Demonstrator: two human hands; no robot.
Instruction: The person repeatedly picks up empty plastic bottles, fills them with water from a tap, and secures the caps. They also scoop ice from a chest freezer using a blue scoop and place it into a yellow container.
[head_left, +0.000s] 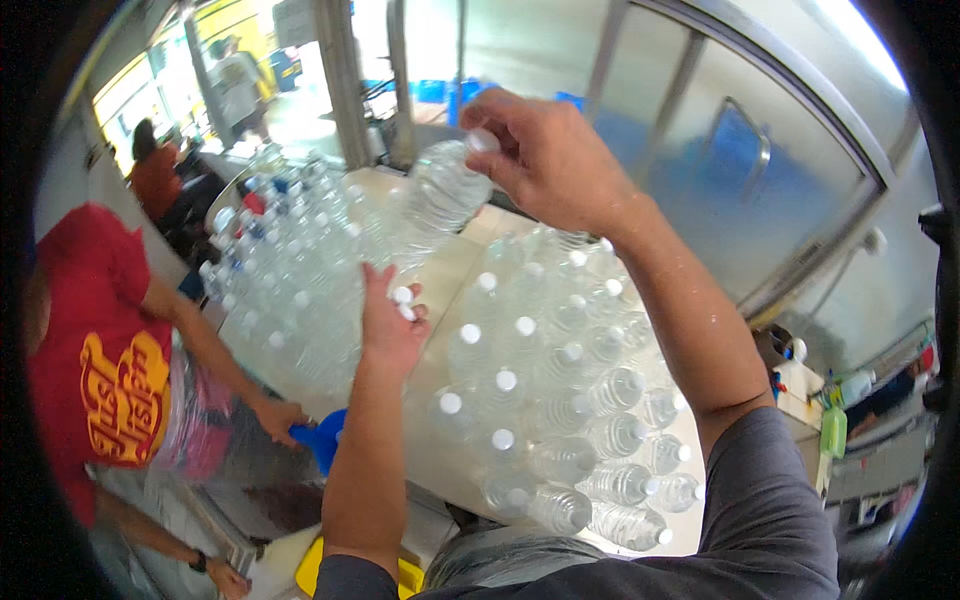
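My right hand (551, 165) grips a clear plastic bottle (442, 199) by its white cap (482, 141), with the bottle tilted above the far part of the table. Lower and to the left, my left hand (394, 326) is turned palm up. It holds loose white bottle caps (403, 297) at its fingers. To the right stand several ribbed bottles (525, 352) with white caps, packed close together on the pale table (431, 442). Another crowd of clear bottles (300, 262) fills the left side, some with blue caps.
A co-worker in a red shirt (112, 337) stands at the left, one hand on a blue plastic vessel (325, 439). Below is a yellow container (309, 566). Frosted panels with a metal handle (763, 154) rise behind the table. Other people (238, 82) are farther off.
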